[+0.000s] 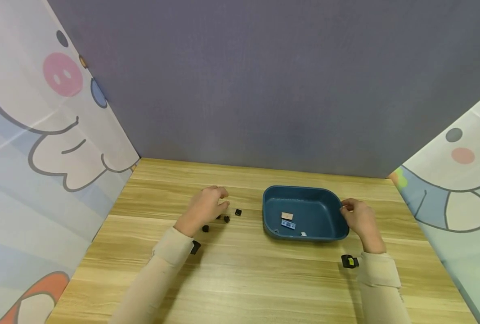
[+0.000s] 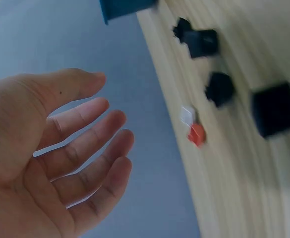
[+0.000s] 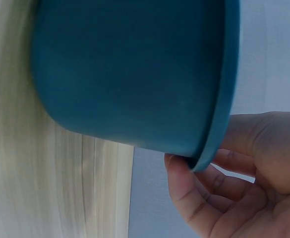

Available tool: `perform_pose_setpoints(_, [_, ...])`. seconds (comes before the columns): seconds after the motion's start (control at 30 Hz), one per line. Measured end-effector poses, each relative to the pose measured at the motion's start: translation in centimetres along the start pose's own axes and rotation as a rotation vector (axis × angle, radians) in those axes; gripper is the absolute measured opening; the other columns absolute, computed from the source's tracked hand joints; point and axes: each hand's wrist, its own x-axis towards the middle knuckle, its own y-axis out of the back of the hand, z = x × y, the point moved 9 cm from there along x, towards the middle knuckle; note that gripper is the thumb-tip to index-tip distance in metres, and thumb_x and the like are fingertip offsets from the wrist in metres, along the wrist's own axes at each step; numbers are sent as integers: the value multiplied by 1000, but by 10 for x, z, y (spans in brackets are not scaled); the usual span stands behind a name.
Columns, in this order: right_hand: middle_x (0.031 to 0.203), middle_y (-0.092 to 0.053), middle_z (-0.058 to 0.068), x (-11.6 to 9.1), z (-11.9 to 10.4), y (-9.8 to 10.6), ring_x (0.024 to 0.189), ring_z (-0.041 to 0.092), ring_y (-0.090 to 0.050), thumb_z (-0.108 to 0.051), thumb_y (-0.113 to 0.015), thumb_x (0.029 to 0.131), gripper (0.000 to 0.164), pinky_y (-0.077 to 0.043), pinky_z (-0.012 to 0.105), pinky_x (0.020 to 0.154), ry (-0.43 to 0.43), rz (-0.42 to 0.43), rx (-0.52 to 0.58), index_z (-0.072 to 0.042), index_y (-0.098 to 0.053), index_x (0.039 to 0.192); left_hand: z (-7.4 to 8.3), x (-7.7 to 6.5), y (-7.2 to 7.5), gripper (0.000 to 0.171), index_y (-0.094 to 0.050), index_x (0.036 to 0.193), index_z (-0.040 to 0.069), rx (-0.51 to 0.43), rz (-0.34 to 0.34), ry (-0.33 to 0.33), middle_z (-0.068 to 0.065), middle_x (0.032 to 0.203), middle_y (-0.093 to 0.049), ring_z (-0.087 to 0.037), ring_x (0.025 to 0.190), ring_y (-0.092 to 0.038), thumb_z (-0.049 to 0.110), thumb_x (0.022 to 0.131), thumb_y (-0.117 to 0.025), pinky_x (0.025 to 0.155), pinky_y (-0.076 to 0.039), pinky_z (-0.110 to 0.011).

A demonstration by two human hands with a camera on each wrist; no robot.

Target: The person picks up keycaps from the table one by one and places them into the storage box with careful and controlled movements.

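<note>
A: Who has the tub?
B: The right hand [image 1: 360, 218]. Take the blue tub [image 1: 325, 216] as the centre of a clock in the head view, standing on the wooden table [image 1: 264, 279]: that hand is at three o'clock, pinching the rim [image 3: 229, 99], with a finger tucked beneath the lip.
A: And the left hand [image 1: 203, 209]?
B: At nine o'clock, well apart from the tub. It holds nothing: fingers loosely bent, thumb set off from them, a moderately wide gap.
A: What lies near it?
B: A black cube [image 1: 238, 212] at its three o'clock, a knobbly dark piece [image 1: 226, 219] at four, another black piece [image 1: 205, 228] at six. The left wrist view adds an orange piece [image 2: 197, 134] beside a whitish one [image 2: 188, 115].
A: Inside the tub?
B: A pale block [image 1: 287, 216] towards nine, a blue block [image 1: 288, 224] towards eight, a white bit [image 1: 303, 234] at six.
A: How would you handle this well?
B: I judge the pieces suit a thumb-and-forefinger pinch, one at a time, coming down from above so neighbours aren't nudged. The right hand should press lightly; a hard tug at three could tip or slide the tub.
</note>
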Motion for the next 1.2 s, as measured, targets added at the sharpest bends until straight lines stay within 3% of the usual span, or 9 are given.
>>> perform_pose_setpoints(0.17, [107,-65,33,0,-2,1,94,50,-62,-7,-57,98,30,-53,57,73,3,4,-8,14,-61,118,-17,-9,-2,26,-73,115,8,-17,1,25,-7,111,-70,-20,82,-66,20,93,-73,57,-51,-29])
perform_pose_setpoints(0.37, [107,-65,33,1,-2,1,92,50,-63,-7,-56,98,30,-53,56,72,8,5,-11,14,-61,118,-29,-17,-9,24,-73,113,5,-20,-31,32,-11,111,-69,-26,95,-67,17,92,-73,76,-56,-39])
perform_pose_setpoints(0.53, [107,-65,33,1,0,1,93,50,-62,-8,-56,98,31,-52,56,72,5,-3,-10,14,-60,119,-37,-20,-21,26,-73,113,4,-9,-92,47,-9,108,-68,-25,95,-66,18,91,-75,79,-55,-40])
perform_pose_setpoints(0.97, [107,-65,33,3,2,0,94,50,-62,-8,-56,97,30,-52,57,73,5,-1,-7,13,-62,118,-45,-22,-38,22,-74,107,9,1,-165,73,-3,100,-68,-21,92,-64,17,86,-78,78,-55,-40])
perform_pose_setpoints(1.2, [105,-66,32,2,2,0,91,49,-63,-8,-57,97,30,-52,56,71,10,5,-13,13,-62,117,-46,-21,-40,19,-75,104,10,-6,-155,78,-2,98,-68,-20,90,-64,15,86,-78,76,-54,-39])
